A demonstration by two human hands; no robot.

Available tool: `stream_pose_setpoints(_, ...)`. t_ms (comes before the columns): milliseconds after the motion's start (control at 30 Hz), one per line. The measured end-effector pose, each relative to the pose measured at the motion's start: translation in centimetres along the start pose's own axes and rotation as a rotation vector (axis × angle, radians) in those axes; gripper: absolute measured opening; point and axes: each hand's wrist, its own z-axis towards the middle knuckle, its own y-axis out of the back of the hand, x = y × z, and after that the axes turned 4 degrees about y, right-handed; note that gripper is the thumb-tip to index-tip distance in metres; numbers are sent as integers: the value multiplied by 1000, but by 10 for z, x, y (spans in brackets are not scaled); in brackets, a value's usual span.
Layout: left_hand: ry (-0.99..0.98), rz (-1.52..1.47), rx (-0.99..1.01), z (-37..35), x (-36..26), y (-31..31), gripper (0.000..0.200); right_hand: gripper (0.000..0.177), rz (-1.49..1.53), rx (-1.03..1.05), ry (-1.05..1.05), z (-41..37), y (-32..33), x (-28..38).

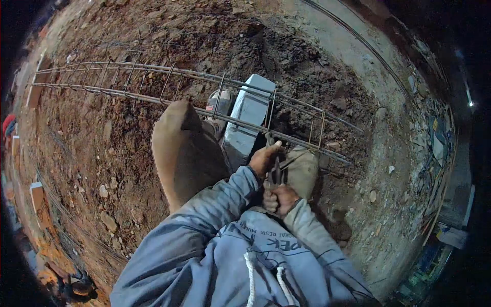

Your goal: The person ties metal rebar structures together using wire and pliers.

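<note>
A long rebar cage [128,94] of rods and square stirrups lies across a pale block [247,120] in front of my knees. My left hand [265,159] is closed just below the near rod, close to a stirrup; what its fingers hold is too small to name. Nearer my body, my right hand [281,199] is wrapped round the handles of dark pliers [276,176]. The pliers point up toward the cage, beside my left hand.
A shoe [220,104] stands beside the block under the cage. Rough soil and stones surround it. More blocks [37,197] lie at the left, where part of another person [76,286] shows at the lower edge. Long bars [358,38] curve across the upper right.
</note>
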Motion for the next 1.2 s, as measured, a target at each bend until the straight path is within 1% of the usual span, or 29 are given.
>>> stream_pose_setpoints(33,52,-75,8,-16,-12,-20,38,31,39,222,70,11,8,-6)
stream_pose_setpoints(67,51,-80,2,-11,-8,-18,38,24,121,243,162,11,18,-19)
stream_pose_setpoints(133,77,77,-115,3,0,-6,44,35,40,79,-40,10,29,-7)
stream_pose_setpoints(167,25,412,-280,9,3,-3,58,35,48,90,-38,9,34,-10)
stream_pose_setpoints(200,26,425,-284,10,3,-7,58,28,-646,-111,293,6,36,-15)
stream_pose_setpoints(267,-82,836,-635,12,6,-18,69,23,-1339,-322,627,4,39,-17)
stream_pose_setpoints(300,-98,820,-631,17,10,-16,75,23,-1171,-351,575,1,33,-17)
stream_pose_setpoints(400,-162,935,-570,-8,-6,-35,75,23,-676,-404,412,-8,3,-13)
stream_pose_setpoints(433,-280,843,-467,-15,-6,-30,71,24,-515,-418,350,-12,-4,-13)
stream_pose_setpoints(467,-250,707,-394,-22,-13,-30,60,24,-357,-432,298,-14,-6,-10)
stream_pose_setpoints(500,-201,590,-258,-22,-16,-24,56,29,98,83,100,-17,17,-1)
stream_pose_setpoints(533,-146,470,-124,-27,-24,-24,51,29,100,81,109,-18,18,-3)
stream_pose_setpoints(600,-114,522,-195,-27,-22,-20,45,35,10,104,148,-15,14,-4)
stream_pose_setpoints(667,-42,172,-64,-7,-4,-2,43,30,-3,116,142,-12,2,-7)
stream_pose_setpoints(700,-11,-15,-118,-14,-9,-21,42,30,-99,-43,195,-10,-4,-9)
stream_pose_setpoints(733,-9,-10,-119,-12,-8,-17,42,30,-194,-204,249,-12,-13,-9)
stream_pose_setpoints(800,96,-7,-125,-4,-5,-4,42,25,-226,-192,308,-16,-17,-6)
stream_pose_setpoints(833,92,-8,-122,-14,-15,-17,42,30,-362,-239,363,-12,-8,-6)
stream_pose_setpoints(867,-19,296,-240,-27,-23,-31,41,36,-496,-286,416,-8,-1,-8)
stream_pose_setpoints(900,-76,442,-300,-25,-18,-30,41,36,-496,-285,410,-10,-5,-11)
stream_pose_setpoints(933,-125,589,-371,-23,-13,-29,41,42,-1020,-547,537,-13,-16,-16)
stream_pose_setpoints(967,-308,570,-472,4,9,-14,40,48,-1546,-806,658,-13,-22,-20)
stream_pose_setpoints(1000,-488,551,-565,20,24,-8,40,48,-1540,-805,656,-11,-22,-28)
stream_pose_setpoints(1033,-410,647,-719,19,19,-20,38,54,-1619,-960,709,-10,-20,-35)
stream_pose_setpoints(1067,-415,651,-714,29,23,-16,38,60,-1694,-1121,763,-9,-19,-37)
stream_pose_setpoints(1100,-459,619,-726,43,31,-4,38,54,-1765,-1140,710,-11,-20,-33)
stream_pose_setpoints(1133,-498,586,-740,49,38,2,37,54,-1762,-1142,705,-5,-2,-34)
stream_pose_setpoints(1167,-420,648,-674,45,32,8,34,47,-1509,-927,782,7,27,-34)
stream_pose_setpoints(1200,-420,646,-680,31,24,4,34,39,-762,-300,629,-1,32,-22)
